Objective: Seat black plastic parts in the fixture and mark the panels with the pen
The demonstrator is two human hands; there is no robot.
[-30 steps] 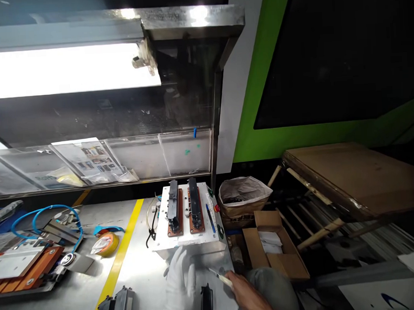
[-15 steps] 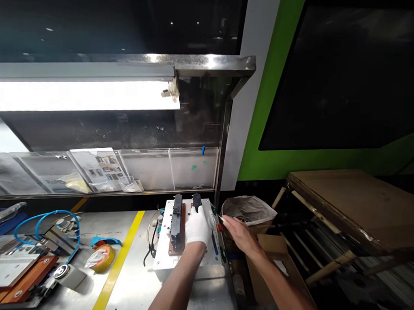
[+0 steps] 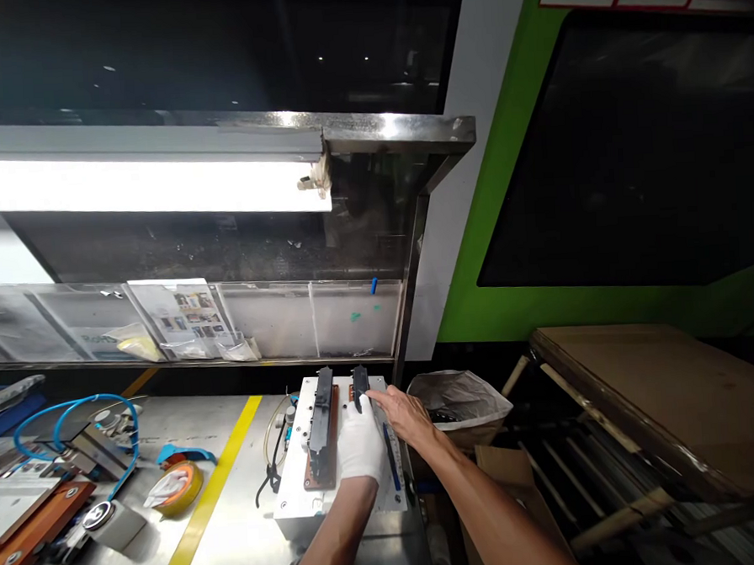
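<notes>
A metal fixture block (image 3: 295,495) sits at the bench's right end. On its left side a long black plastic part (image 3: 322,429) lies along a brown base. A second black plastic part (image 3: 360,381) is at the right, its near portion covered by my hand. My left hand (image 3: 361,448), in a white glove, is closed over that near portion. My bare right hand (image 3: 404,412) comes in from the right with its fingers drawn together at the part's right side. What its fingertips hold, if anything, is hidden. A dark blue pen-like stick (image 3: 392,459) lies on the block's right edge.
A lined bin (image 3: 459,396) and an open cardboard box (image 3: 504,470) stand right of the bench. At left are a tape roll (image 3: 178,488), blue tubing (image 3: 73,400) and an orange-plated fixture (image 3: 42,523). A lamp (image 3: 150,185) hangs above.
My right hand has moved left from the block's right edge to the second black part. My left hand stays over that part. The view has tilted slightly upward.
</notes>
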